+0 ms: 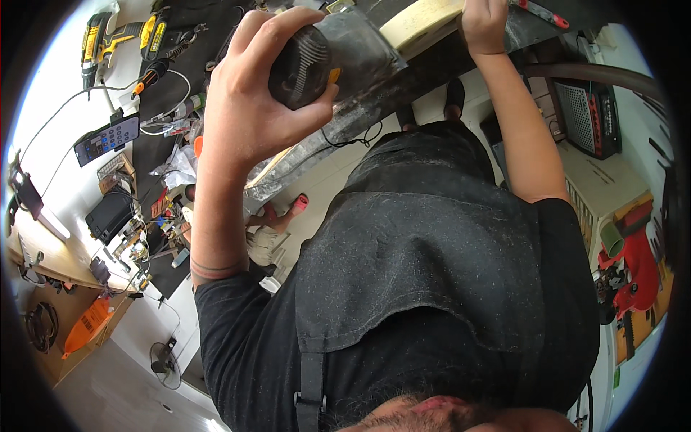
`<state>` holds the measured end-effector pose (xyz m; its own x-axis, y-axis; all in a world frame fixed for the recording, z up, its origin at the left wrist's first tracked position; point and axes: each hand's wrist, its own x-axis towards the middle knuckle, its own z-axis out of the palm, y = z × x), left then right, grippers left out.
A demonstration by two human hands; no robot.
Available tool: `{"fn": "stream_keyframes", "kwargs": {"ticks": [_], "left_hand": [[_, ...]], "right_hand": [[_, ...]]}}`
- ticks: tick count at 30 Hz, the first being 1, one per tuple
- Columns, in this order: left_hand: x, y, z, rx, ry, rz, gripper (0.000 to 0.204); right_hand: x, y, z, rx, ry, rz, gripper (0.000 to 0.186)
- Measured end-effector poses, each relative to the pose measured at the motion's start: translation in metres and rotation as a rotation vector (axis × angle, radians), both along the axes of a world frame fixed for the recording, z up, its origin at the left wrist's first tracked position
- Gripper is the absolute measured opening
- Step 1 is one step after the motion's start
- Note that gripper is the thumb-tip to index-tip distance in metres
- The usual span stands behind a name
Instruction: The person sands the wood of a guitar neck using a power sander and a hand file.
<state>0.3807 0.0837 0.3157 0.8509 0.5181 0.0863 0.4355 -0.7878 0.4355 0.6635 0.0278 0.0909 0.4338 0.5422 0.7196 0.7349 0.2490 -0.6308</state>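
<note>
My left hand (266, 93) is wrapped round the black ribbed grip of a power tool (299, 66) with a small yellow button and a dusty grey body, held at the top of the view over the dark workbench edge. My right hand (484, 25), at the top right, has its fingers curled on a pale curved piece (417, 23), apparently wood, lying beside the tool. A red-handled tool (547, 14) lies on the dark surface to the right of that hand.
Yellow-and-black drills (111, 39), a phone (106, 139) and cluttered cables are at left. At right stand a black-and-red case (590, 108) and red tools (633, 273). Another person's foot (295, 205) shows on the tiled floor below the bench.
</note>
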Motion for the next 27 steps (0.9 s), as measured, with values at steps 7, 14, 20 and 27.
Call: {"fn": "stream_keyframes", "kwargs": {"ticks": [7,14,20,27], "left_hand": [[-0.009,0.001,0.004,0.039,0.148,0.0,0.065],[0.0,-0.008,0.0,0.06,0.023,0.001,0.067],[-0.013,-0.003,0.001,0.02,0.128,0.024,0.066],[-0.003,-0.009,0.003,0.017,0.072,0.026,0.065]], "right_hand": [[0.001,-0.007,0.0,-0.041,0.224,0.114,0.026],[-0.002,-0.004,0.002,-0.026,-0.048,-0.025,0.034],[-0.01,-0.005,0.012,0.127,0.625,0.271,0.035],[-0.003,-0.003,0.002,-0.032,0.045,0.02,0.026]]}}
